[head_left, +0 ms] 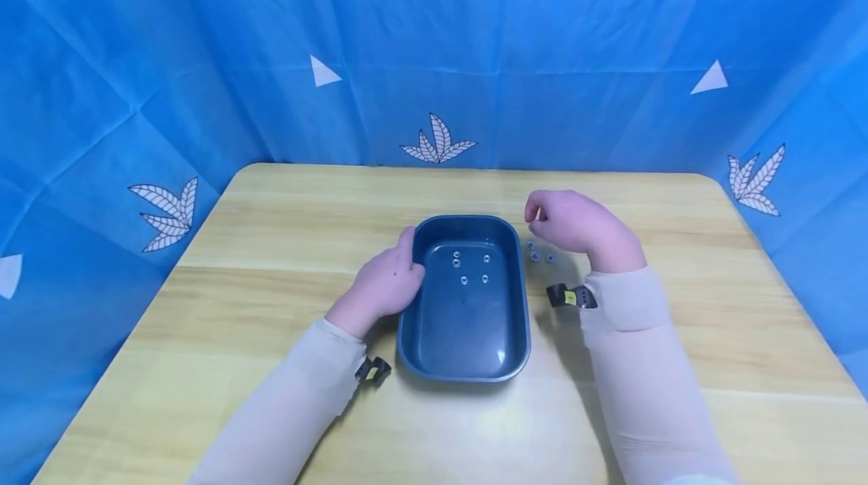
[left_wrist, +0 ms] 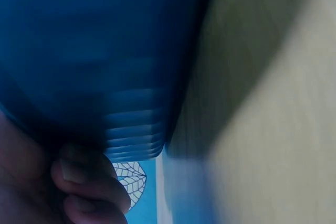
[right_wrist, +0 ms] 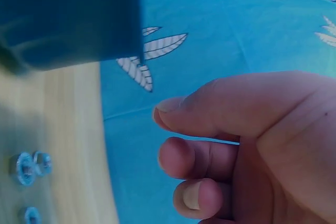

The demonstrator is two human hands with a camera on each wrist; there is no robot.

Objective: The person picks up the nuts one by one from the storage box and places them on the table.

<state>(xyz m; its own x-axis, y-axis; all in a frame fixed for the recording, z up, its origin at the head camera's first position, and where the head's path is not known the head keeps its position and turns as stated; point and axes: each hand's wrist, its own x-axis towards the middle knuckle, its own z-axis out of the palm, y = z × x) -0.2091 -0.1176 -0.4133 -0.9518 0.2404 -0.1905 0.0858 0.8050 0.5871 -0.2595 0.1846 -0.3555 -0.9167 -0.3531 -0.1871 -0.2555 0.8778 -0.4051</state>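
Observation:
A dark blue rectangular tray [head_left: 468, 334] lies on the table, with several small metal nuts [head_left: 456, 263] spread over the far half of its floor. My left hand [head_left: 388, 278] grips the tray's left wall; the left wrist view shows its curled fingers [left_wrist: 89, 179] against the tray's side. Beyond the tray's upper right corner, my right hand [head_left: 576, 223] hovers above the table. Its fingers are loosely bent, and the right wrist view shows nothing between thumb and fingertips. Three loose nuts [head_left: 550, 257] lie on the wood just right of the tray, below that hand.
The light wooden table [head_left: 271, 244] extends to both sides of the tray. A blue patterned cloth [head_left: 434, 33] hangs behind and beside it. Each sleeve cuff carries a small black wrist camera [head_left: 373, 371].

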